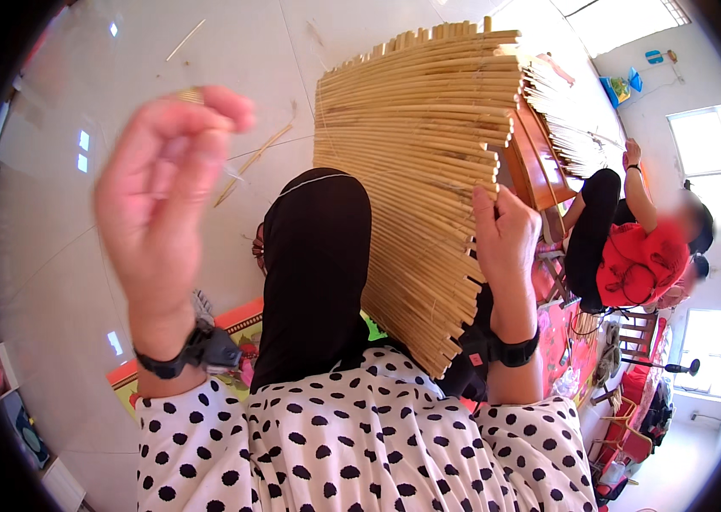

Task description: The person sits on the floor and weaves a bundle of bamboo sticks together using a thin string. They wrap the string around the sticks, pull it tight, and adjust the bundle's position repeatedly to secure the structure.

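Note:
A mat of pale yellow reed stalks [412,145] laid side by side leans over my lap, its uneven ends toward the right. My right hand [507,230] grips the mat's right edge, thumb on top of the stalks. My left hand [168,162] is raised above the floor, left of the mat and apart from it. Its thumb and fingers are pinched together, somewhat blurred, on a thin whitish thread [235,177]. A pale strand crosses my black-trousered knee [318,222] toward the mat. Where the thread ends is unclear.
Loose stalks [254,162] lie on the shiny tiled floor [53,222]. To the right, a person in red [642,260] sits by a wooden bench [535,158] bearing another stalk mat [569,119]. Chairs [629,427] stand at lower right; a red-edged mat [232,317] lies beneath me.

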`<action>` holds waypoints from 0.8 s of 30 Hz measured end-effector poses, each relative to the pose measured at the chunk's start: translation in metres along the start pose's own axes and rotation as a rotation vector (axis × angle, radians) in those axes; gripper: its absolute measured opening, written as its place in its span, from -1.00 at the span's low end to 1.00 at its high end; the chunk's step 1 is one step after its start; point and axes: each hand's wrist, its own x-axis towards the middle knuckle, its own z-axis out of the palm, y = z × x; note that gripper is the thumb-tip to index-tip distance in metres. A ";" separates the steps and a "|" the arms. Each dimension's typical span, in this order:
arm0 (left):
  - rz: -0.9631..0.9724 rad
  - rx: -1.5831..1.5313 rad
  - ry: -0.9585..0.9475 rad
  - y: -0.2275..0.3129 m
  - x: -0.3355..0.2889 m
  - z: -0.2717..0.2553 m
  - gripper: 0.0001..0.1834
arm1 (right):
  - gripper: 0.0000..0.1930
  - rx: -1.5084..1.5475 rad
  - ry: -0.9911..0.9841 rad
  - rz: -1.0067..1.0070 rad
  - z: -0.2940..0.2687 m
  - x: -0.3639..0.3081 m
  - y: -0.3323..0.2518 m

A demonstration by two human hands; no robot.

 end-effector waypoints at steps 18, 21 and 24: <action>-0.251 0.196 -0.048 -0.070 -0.031 0.176 -0.89 | -0.82 0.179 -0.119 0.094 0.008 0.011 -0.013; -0.153 0.319 -0.042 -0.067 -0.033 0.177 -0.90 | -0.82 0.207 -0.111 0.093 0.008 0.009 -0.012; -0.159 0.378 -0.112 -0.063 -0.031 0.172 -0.91 | -0.83 0.219 -0.105 0.072 0.007 0.008 -0.011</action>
